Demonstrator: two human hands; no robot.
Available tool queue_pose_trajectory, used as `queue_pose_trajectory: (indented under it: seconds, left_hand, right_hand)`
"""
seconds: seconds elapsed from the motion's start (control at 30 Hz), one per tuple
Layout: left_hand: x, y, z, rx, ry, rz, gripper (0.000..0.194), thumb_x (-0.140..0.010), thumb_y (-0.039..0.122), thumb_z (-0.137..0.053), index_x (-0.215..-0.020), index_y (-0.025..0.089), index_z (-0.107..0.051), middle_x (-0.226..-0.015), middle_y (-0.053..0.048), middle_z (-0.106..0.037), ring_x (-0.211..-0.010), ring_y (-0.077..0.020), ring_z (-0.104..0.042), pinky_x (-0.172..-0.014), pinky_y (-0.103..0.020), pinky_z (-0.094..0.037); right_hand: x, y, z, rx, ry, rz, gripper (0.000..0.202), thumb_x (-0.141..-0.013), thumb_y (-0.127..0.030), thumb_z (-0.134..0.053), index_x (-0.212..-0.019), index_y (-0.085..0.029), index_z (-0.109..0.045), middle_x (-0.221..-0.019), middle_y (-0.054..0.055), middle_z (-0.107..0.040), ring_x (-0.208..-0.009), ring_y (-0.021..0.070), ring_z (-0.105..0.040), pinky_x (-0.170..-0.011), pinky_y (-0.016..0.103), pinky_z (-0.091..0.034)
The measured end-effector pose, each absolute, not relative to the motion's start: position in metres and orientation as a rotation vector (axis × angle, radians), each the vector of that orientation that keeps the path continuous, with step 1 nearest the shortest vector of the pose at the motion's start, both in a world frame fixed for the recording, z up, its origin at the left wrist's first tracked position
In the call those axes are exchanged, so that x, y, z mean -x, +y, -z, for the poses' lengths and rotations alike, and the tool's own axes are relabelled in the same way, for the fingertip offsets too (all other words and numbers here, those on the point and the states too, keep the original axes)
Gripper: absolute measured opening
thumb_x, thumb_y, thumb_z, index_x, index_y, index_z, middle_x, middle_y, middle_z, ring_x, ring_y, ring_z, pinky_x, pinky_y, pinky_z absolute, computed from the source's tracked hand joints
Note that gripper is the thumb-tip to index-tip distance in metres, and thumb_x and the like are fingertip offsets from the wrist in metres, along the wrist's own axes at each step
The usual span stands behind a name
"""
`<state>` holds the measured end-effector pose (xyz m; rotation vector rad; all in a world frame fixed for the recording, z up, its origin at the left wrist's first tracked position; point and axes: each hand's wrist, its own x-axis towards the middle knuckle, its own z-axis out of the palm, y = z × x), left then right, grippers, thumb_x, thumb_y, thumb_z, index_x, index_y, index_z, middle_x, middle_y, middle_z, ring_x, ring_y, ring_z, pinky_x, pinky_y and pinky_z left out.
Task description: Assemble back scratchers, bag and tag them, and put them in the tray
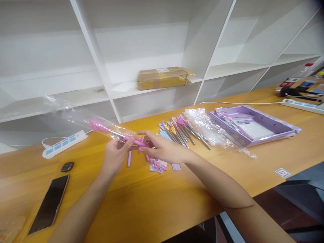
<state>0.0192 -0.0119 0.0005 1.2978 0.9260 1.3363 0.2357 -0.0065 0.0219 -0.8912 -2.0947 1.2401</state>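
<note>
A pink back scratcher (113,132) with a metal rod lies inside a clear plastic sleeve (68,113), pointing up and to the left above the table. My left hand (116,153) is closed around its pink handle, thumb on top. The fingers of my right hand (159,146) pinch the handle end and the mouth of the sleeve; how much of each cannot be told. Behind my right hand lies a pile of back scratchers (177,130) with metal rods and coloured hand-shaped heads. Small printed cards (158,166) and a purple handle tube (129,158) rest below my hands.
Clear plastic sleeves (202,123) lie beside a purple box (273,135) holding packed pieces. At left are a power strip (64,144), a small black case (67,166) and a phone (50,204). White shelving with a taped carton (163,78) stands behind.
</note>
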Motion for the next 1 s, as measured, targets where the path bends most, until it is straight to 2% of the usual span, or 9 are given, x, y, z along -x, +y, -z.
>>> queue_pose_trajectory:
  seconds: [0.07, 0.2, 0.3, 0.4, 0.6, 0.77, 1.0]
  left_hand:
    - [-0.013, -0.009, -0.009, -1.278, 0.937, -1.419, 0.031, -0.083, 0.042, -0.089, -0.094, 0.016, -0.078, -0.105, -0.012, -0.083, -0.102, -0.0307, -0.081, -0.082, -0.04, -0.071]
    - [-0.004, -0.006, -0.018, -1.257, 0.947, -1.476, 0.03, -0.084, 0.041, -0.089, -0.094, 0.015, -0.076, -0.102, -0.012, -0.083, -0.1, -0.0293, -0.081, -0.08, -0.039, -0.071]
    - [-0.004, -0.006, -0.019, -1.237, 0.953, -1.465, 0.032, -0.084, 0.042, -0.089, -0.095, 0.014, -0.076, -0.102, -0.013, -0.083, -0.1, -0.0291, -0.082, -0.08, -0.037, -0.071]
    - [-0.005, -0.006, -0.018, -1.221, 0.96, -1.448, 0.036, -0.082, 0.043, -0.09, -0.096, 0.013, -0.076, -0.104, -0.014, -0.083, -0.101, -0.0298, -0.082, -0.08, -0.037, -0.071]
    - [-0.006, -0.007, -0.016, -1.237, 0.922, -1.37, 0.035, -0.084, 0.041, -0.089, -0.1, 0.012, -0.077, -0.106, -0.016, -0.084, -0.097, -0.0293, -0.082, -0.078, -0.036, -0.071]
    - [-0.009, -0.01, -0.009, -1.293, 0.91, -1.247, 0.03, -0.087, 0.041, -0.086, -0.098, 0.015, -0.08, -0.101, -0.014, -0.085, -0.089, -0.0291, -0.083, -0.075, -0.038, -0.071]
    - [-0.012, -0.012, -0.005, -1.35, 0.923, -1.134, 0.029, -0.086, 0.044, -0.087, -0.097, 0.017, -0.082, -0.097, -0.014, -0.085, -0.083, -0.0296, -0.083, -0.062, -0.035, -0.068]
  right_hand:
    - [-0.241, -0.004, -0.025, 0.903, -2.111, -1.24, 0.041, -0.105, -0.033, -0.062, -0.142, -0.02, -0.051, -0.093, 0.002, -0.073, -0.068, 0.0128, -0.065, -0.062, 0.028, -0.053]
    - [-0.249, 0.0, -0.028, 0.822, -2.071, -1.211, 0.017, -0.105, -0.025, -0.06, -0.12, -0.02, -0.063, -0.096, 0.003, -0.077, -0.077, 0.0135, -0.07, -0.073, 0.03, -0.057]
    - [-0.248, 0.001, -0.029, 0.809, -2.059, -1.132, 0.009, -0.1, -0.02, -0.067, -0.108, -0.019, -0.066, -0.096, 0.004, -0.078, -0.082, 0.0142, -0.073, -0.079, 0.031, -0.059]
    - [-0.244, 0.001, -0.029, 0.814, -2.037, -1.085, 0.011, -0.095, -0.017, -0.072, -0.104, -0.019, -0.066, -0.094, 0.004, -0.079, -0.082, 0.0143, -0.074, -0.08, 0.031, -0.059]
    - [-0.239, 0.002, -0.026, 0.769, -1.921, -1.134, 0.018, -0.092, -0.024, -0.079, -0.099, -0.02, -0.062, -0.09, 0.002, -0.079, -0.078, 0.0154, -0.075, -0.075, 0.03, -0.06]
    - [-0.239, 0.002, -0.025, 0.79, -1.945, -1.069, 0.022, -0.087, -0.021, -0.083, -0.102, -0.02, -0.066, -0.097, 0.002, -0.077, -0.081, 0.0142, -0.073, -0.076, 0.029, -0.058]
    - [-0.237, 0.004, -0.022, 0.805, -2.004, -0.938, 0.026, -0.086, -0.022, -0.085, -0.106, -0.021, -0.068, -0.101, 0.001, -0.074, -0.081, 0.013, -0.07, -0.074, 0.028, -0.054]
